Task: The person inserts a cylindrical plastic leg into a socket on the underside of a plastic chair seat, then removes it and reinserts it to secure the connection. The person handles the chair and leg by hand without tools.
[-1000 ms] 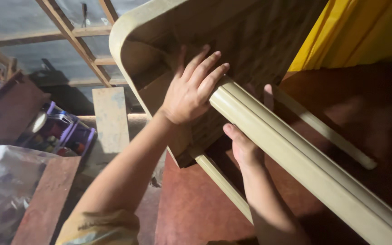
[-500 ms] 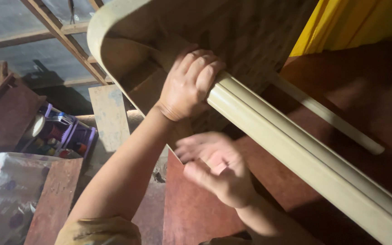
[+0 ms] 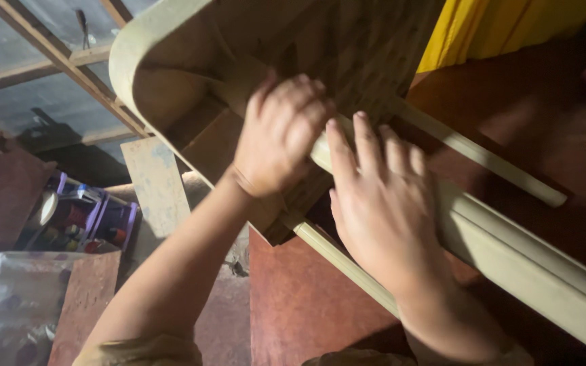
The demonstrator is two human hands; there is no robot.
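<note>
A cream-coloured wooden piece of furniture is tipped up in front of me, its woven underside facing me. A thick cream leg runs from the frame down to the lower right. My left hand is curled around the top of that leg, where it meets the frame. My right hand lies flat over the leg just below, fingers stretched and slightly apart. Two thin cream rails run alongside the leg.
Yellow cloth hangs at the top right. A purple crate of small containers and a pale board stand at the left. A shiny plastic sheet lies at the lower left on a reddish floor. Wooden beams cross above.
My right hand came out from under the leg, turned over and now lies on top of it. My left hand went from flat on the underside to curled around the leg's top.
</note>
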